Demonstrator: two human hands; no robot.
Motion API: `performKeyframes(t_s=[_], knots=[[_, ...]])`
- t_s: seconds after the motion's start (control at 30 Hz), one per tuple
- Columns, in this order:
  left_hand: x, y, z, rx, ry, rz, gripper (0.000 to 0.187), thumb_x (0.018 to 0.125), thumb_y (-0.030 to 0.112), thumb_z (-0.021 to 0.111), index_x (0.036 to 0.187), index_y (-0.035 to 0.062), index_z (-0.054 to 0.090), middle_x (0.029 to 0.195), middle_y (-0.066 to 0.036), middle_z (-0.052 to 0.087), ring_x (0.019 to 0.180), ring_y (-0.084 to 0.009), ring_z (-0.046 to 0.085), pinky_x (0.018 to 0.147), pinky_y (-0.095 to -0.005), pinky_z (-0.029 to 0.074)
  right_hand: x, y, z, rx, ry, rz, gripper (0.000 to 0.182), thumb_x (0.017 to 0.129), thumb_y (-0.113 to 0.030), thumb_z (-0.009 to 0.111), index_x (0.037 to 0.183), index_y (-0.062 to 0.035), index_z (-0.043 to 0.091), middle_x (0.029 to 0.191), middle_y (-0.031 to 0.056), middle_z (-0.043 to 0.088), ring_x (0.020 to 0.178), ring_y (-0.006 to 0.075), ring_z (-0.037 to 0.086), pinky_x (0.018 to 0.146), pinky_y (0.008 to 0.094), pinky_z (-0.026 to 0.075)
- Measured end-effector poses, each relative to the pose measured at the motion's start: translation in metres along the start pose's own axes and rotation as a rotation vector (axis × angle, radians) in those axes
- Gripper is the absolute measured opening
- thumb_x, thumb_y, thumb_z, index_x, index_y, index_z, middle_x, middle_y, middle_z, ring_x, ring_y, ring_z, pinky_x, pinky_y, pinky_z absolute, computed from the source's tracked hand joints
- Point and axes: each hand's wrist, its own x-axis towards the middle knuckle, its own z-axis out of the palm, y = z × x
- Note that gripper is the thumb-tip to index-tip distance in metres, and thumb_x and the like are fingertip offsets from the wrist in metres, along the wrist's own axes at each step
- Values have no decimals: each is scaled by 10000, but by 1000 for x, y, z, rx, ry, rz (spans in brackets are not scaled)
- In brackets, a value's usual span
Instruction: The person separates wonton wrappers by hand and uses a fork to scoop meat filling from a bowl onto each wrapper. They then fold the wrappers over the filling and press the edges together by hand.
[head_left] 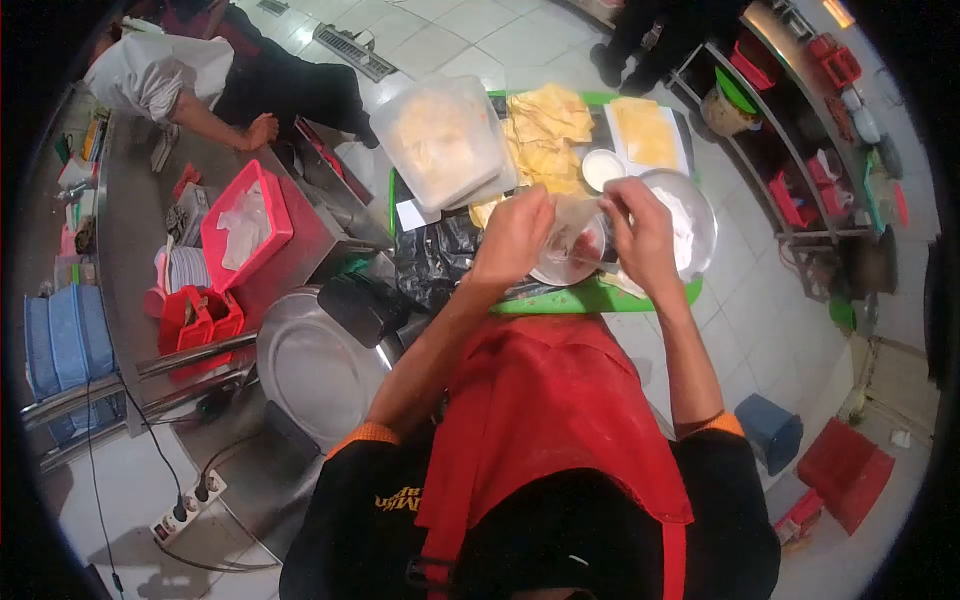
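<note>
My left hand (514,238) and my right hand (640,232) are raised close together, fingers closed on a thin, pale dough wrapper (572,214) stretched between them. Under it is a bowl (556,272) with some reddish filling, partly hidden by the wrapper and my hands. To the right of my right hand stands a round metal bowl (708,222) holding something white. A small white bowl (603,168) sits just beyond my fingers. Behind it lies a loose heap of yellow dough sheets (548,125), with a neater stack of yellow sheets (645,133) to its right.
A plastic tub (440,140) with pale contents stands on the left of the green-edged table (590,298), near crumpled black plastic (435,255). A red tray (280,215) rests on the left counter, where another person (165,80) leans. Someone's dark-clothed legs (640,40) show at the back.
</note>
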Motion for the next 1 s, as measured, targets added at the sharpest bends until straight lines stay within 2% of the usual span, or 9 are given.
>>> performKeyframes(t_s=[0.1,0.43,0.57,0.67,0.77,0.83,0.9,0.93,1.0], knots=[[20,5,-8,-71,9,-26,208,957,136,541,832,-21,487,732,-249,517,710,-466,517,600,-474,406,6,10,0,-4,1,-23,114,843,42,635,938,38,570,834,178,586,732,342,594,660,373,470],[-8,20,-54,-13,-17,-27,227,953,159,570,807,-11,532,697,-174,519,635,-328,531,621,-363,444,3,-11,0,115,-135,42,101,873,-49,636,926,19,584,847,166,602,770,329,597,689,378,475],[-52,-11,-84,-37,219,-328,194,958,139,570,833,-7,545,712,-81,568,681,-141,570,644,-302,473,-30,-3,17,140,-317,-38,96,875,-51,623,942,9,590,897,170,619,845,361,604,743,416,480],[-81,-34,-106,-119,410,-488,240,982,198,556,857,-7,549,664,-50,562,645,-90,552,594,-288,461,-59,9,18,29,-442,78,78,888,-62,605,921,7,586,886,179,625,836,378,607,742,426,480],[-92,-53,-107,72,473,-629,259,972,220,574,861,-11,537,645,-77,574,642,-134,576,605,-323,465,-89,32,25,109,-455,251,83,885,-72,610,910,4,588,875,180,636,835,375,620,742,428,486],[-95,-75,-90,392,372,-542,260,965,236,567,894,-12,535,763,-185,618,654,-265,620,639,-411,465,-100,40,29,70,-493,277,87,879,-74,615,914,3,594,878,181,642,840,369,627,746,431,489],[-94,-100,-75,438,366,-551,248,974,234,555,927,-9,533,791,-186,616,659,-256,645,621,-409,489,-105,42,26,27,-528,307,92,873,-76,621,917,2,600,880,183,649,846,363,635,749,433,491],[-95,-104,-75,430,365,-546,248,974,234,555,927,-9,533,791,-186,616,659,-256,645,621,-409,489,-105,41,25,11,-548,287,99,868,-77,626,926,1,604,890,183,651,854,360,637,756,434,492],[-96,-105,-80,76,631,-660,244,982,232,542,950,-9,526,788,-181,617,656,-257,667,593,-394,515,-106,40,20,8,-546,275,122,857,-74,635,954,-4,611,912,181,655,868,366,635,769,443,489]])
